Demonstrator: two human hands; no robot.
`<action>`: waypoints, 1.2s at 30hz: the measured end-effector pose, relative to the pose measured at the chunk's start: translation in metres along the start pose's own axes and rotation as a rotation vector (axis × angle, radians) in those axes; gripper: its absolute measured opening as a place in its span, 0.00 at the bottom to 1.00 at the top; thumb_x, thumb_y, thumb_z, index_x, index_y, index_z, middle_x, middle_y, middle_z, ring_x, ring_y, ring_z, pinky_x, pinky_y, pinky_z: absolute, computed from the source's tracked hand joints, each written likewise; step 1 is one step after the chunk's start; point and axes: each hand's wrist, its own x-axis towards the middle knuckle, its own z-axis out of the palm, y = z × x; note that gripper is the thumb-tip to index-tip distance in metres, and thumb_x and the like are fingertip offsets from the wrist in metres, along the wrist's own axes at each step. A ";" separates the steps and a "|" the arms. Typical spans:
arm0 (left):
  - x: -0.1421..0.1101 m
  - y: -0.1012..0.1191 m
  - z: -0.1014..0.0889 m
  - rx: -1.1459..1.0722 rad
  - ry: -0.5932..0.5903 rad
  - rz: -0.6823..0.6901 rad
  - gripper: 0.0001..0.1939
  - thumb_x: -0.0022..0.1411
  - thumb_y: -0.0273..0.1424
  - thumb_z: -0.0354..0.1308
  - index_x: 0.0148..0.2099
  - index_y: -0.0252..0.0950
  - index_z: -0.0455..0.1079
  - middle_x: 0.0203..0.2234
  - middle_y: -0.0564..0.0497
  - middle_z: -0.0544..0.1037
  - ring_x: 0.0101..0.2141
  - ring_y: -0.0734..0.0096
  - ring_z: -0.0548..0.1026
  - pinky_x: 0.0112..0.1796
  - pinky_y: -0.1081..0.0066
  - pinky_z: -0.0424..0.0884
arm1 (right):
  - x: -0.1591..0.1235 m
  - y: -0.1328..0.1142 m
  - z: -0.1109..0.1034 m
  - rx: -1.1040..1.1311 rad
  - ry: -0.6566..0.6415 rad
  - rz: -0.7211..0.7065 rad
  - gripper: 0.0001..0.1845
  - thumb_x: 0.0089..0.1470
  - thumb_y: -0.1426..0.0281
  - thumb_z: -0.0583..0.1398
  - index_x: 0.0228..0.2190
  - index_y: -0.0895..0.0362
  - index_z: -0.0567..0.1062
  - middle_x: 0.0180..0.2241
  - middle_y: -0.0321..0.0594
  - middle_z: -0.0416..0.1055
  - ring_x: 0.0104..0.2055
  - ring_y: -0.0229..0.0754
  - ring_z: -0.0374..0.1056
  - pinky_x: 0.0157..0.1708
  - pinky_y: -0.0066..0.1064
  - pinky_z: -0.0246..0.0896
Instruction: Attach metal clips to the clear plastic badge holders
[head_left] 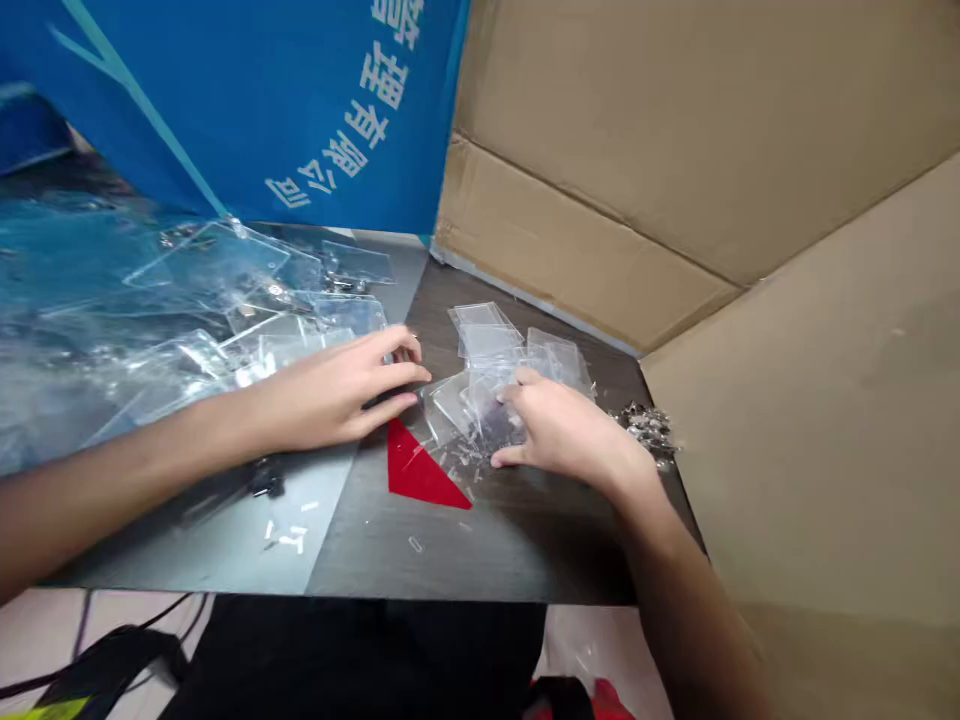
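Observation:
My left hand lies flat on the dark table, fingers stretched out towards a small heap of clear plastic sleeves and touching its near edge. My right hand rests on the same heap, fingers curled over a clear sleeve. A red triangular piece lies on the table between the two hands, just in front of them.
Several larger clear sleeves with metal clips are piled at the left. A cluster of small metal clips lies right of my right hand. Cardboard boxes wall the back and right; a blue printed box stands behind. Small white bits dot the table front.

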 end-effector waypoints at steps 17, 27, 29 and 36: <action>0.010 0.013 0.005 -1.268 0.073 -0.635 0.37 0.66 0.39 0.76 0.71 0.35 0.69 0.45 0.43 0.86 0.37 0.63 0.83 0.38 0.66 0.79 | 0.007 -0.037 0.040 0.033 1.054 -0.580 0.15 0.75 0.79 0.61 0.53 0.56 0.86 0.32 0.37 0.82 0.29 0.37 0.71 0.26 0.34 0.59; 0.011 0.015 0.003 -1.003 0.375 -0.528 0.15 0.64 0.34 0.76 0.43 0.36 0.73 0.35 0.51 0.80 0.34 0.69 0.80 0.38 0.69 0.77 | 0.022 -0.053 0.057 0.953 0.937 -0.231 0.08 0.67 0.72 0.66 0.47 0.52 0.80 0.41 0.37 0.83 0.21 0.31 0.54 0.20 0.31 0.52; 0.011 0.019 0.000 -0.844 0.396 -0.459 0.10 0.68 0.33 0.72 0.40 0.36 0.74 0.35 0.51 0.80 0.35 0.69 0.79 0.39 0.68 0.77 | 0.025 -0.052 0.061 0.979 1.005 -0.199 0.15 0.67 0.74 0.66 0.53 0.51 0.75 0.41 0.38 0.83 0.21 0.32 0.53 0.19 0.31 0.50; 0.005 0.026 -0.004 -0.464 0.216 -0.146 0.09 0.77 0.39 0.66 0.49 0.38 0.80 0.44 0.47 0.81 0.42 0.63 0.80 0.47 0.64 0.77 | 0.023 -0.042 0.057 0.578 1.219 -0.288 0.11 0.66 0.80 0.66 0.40 0.51 0.84 0.45 0.39 0.74 0.21 0.27 0.49 0.19 0.29 0.52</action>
